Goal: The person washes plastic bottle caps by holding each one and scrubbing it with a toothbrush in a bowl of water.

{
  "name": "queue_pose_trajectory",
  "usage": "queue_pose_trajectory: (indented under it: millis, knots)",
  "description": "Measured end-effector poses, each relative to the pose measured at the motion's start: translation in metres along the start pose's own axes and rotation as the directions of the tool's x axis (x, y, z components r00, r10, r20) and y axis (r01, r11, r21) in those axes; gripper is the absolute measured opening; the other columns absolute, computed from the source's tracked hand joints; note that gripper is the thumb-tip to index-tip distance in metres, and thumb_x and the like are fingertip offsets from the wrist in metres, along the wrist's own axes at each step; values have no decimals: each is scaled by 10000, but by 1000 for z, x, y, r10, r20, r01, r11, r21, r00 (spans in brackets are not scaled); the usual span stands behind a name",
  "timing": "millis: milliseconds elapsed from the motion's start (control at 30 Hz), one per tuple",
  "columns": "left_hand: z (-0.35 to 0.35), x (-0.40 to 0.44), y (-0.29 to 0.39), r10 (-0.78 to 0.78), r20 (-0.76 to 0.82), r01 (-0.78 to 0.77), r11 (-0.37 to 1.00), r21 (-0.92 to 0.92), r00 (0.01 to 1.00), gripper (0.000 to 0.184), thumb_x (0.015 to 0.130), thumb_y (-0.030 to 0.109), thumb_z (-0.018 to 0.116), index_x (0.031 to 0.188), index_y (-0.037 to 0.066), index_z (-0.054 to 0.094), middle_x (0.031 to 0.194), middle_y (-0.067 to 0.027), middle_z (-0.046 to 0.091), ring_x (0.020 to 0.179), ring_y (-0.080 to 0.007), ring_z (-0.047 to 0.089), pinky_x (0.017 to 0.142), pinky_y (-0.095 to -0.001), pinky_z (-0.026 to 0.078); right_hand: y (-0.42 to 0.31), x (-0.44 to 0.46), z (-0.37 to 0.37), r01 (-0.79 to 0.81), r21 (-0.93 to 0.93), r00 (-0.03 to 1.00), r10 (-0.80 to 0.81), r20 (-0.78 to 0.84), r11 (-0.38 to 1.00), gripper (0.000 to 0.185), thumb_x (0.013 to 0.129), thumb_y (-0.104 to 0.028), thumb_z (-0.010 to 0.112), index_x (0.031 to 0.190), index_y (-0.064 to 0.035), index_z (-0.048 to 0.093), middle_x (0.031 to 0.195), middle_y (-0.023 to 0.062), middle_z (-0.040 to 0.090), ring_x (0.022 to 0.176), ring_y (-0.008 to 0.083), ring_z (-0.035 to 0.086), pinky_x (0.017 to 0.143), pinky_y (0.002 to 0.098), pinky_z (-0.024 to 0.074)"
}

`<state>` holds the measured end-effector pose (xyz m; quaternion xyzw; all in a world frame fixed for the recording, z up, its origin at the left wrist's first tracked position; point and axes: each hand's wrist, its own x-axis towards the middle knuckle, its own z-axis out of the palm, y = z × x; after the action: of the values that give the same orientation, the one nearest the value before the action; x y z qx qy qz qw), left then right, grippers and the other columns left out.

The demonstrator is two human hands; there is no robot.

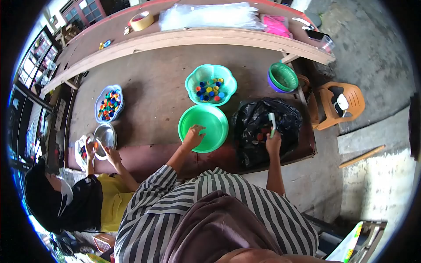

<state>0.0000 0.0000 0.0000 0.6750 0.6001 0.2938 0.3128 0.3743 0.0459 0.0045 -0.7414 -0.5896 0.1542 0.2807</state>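
My left hand (194, 136) is over the near left part of a green basin (215, 127), its fingers apart and nothing seen between them. My right hand (273, 141) grips a toothbrush (272, 122) with a green handle and its pale head pointing up. Below that hand lies an open black plastic bag (247, 127) with several round caps (259, 136) inside. Just beyond the basin stands a scalloped turquoise bowl (193, 79) holding several blue, yellow and red caps.
At the left, a co-worker's hands are near a metal bowl (109, 132) and a blue tray (99, 99) of caps. Nested bowls (284, 78) stand at the back right. A raised wooden rail (175, 40) crosses behind; an orange chair (356, 94) is at the right.
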Motion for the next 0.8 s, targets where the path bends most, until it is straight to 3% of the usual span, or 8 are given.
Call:
queue_pose_trajectory:
  millis: [100,167,200,300,333,433,533,800]
  knots:
    - [17,-25,-7,-46,-78,43,998,-37,996,321,761,86,666,1076,50,618,1111,-174,581,1111,-308,507,936,-396,422,19,40,4,-37,-73,997,41,61,997,410,802,-165,630,1171,-20,527,1052,221,567,989,397,544,855,448,437]
    - [12,-44,-11,11,-148,6,993,115,989,312,752,71,669,1059,34,622,1104,-168,585,1106,-321,504,932,-401,422,18,43,22,-68,-287,994,91,68,955,489,801,-197,636,1229,-22,474,1150,232,514,1055,423,498,904,470,414]
    - [10,-46,-8,-1,-153,17,994,107,988,306,750,67,666,1051,27,624,1104,-162,585,1098,-326,503,939,-405,412,8,45,20,-116,-321,974,171,151,940,605,804,-202,618,1328,-41,361,1239,253,438,1119,453,439,954,490,380]
    - [17,-46,-15,28,-166,-8,993,120,986,305,749,66,663,1050,29,626,1112,-151,584,1092,-320,505,945,-401,408,36,57,50,-113,-330,954,195,227,937,670,809,-186,589,1386,-67,270,1251,281,412,1141,463,418,984,491,354]
    - [21,-46,-17,51,-207,-31,995,99,977,314,707,75,677,1014,29,632,1074,-143,594,1050,-312,516,947,-392,395,38,52,57,-27,-349,970,109,216,937,719,802,-159,569,1417,-88,202,1252,297,403,1142,467,416,1006,492,331]
    - [28,-50,-17,72,-214,-35,985,170,974,271,726,108,676,988,48,649,1056,-115,608,1037,-284,524,924,-379,403,13,44,42,-12,-364,920,154,361,931,587,860,-240,521,1334,42,320,1357,265,351,1256,410,329,1063,484,253]
    - [31,-51,-15,134,-208,-94,977,193,969,223,734,209,691,923,90,681,996,-64,640,1030,-239,531,910,-371,386,19,49,47,59,-476,895,165,415,877,509,833,-224,538,1246,54,434,1329,288,384,1262,400,329,1059,480,253]
    - [25,-62,-7,215,-87,-182,939,291,973,266,707,384,697,850,159,707,911,-4,666,991,-177,555,923,-371,331,40,47,57,121,-517,958,37,285,847,435,822,-199,548,1167,61,493,1236,279,444,1190,401,400,986,487,342]
